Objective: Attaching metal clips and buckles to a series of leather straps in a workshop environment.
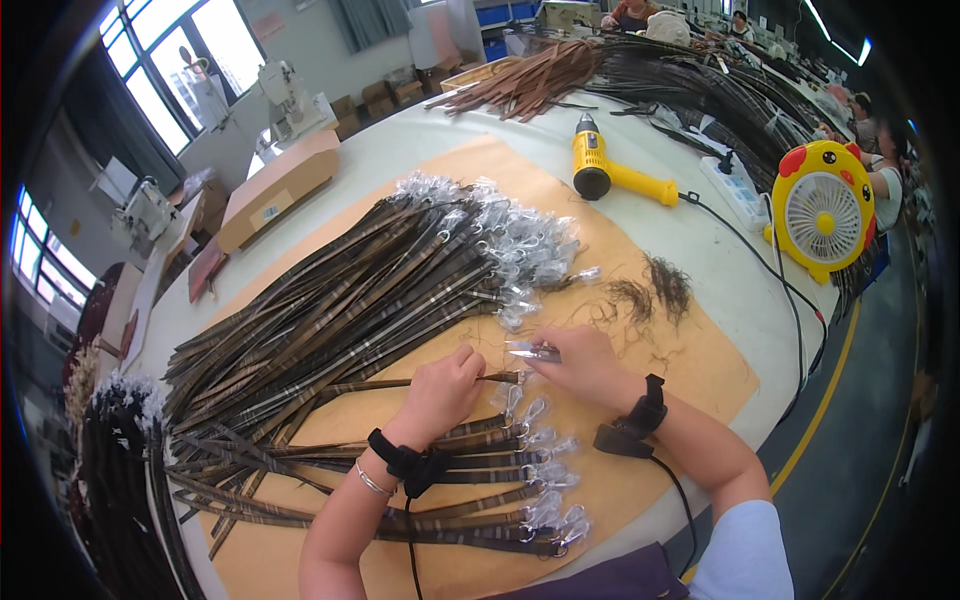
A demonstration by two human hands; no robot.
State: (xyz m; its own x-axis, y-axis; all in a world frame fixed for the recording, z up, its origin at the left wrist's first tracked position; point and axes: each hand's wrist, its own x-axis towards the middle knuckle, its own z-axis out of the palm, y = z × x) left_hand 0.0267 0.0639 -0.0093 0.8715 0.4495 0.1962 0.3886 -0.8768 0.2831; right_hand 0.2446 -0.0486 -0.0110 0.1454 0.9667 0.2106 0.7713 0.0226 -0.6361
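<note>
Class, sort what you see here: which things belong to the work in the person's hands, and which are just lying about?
In the work:
left hand holding a strap
right hand with a small tool
strap pile
laid-out straps
thread scraps

Lying about:
yellow heat gun
fan
power strip
cardboard box

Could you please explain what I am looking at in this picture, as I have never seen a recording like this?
This is one view from a fisheye camera worn on a person's head, looking down at their own bare hands, so straight edges bend. The left hand pinches the end of a thin brown strap. The right hand holds small metal scissors at that strap's tip. On the round table lie a tan mat, a big pile of striped straps with plastic-wrapped clips, thread trimmings, a yellow heat gun and a yellow desk fan.
</note>
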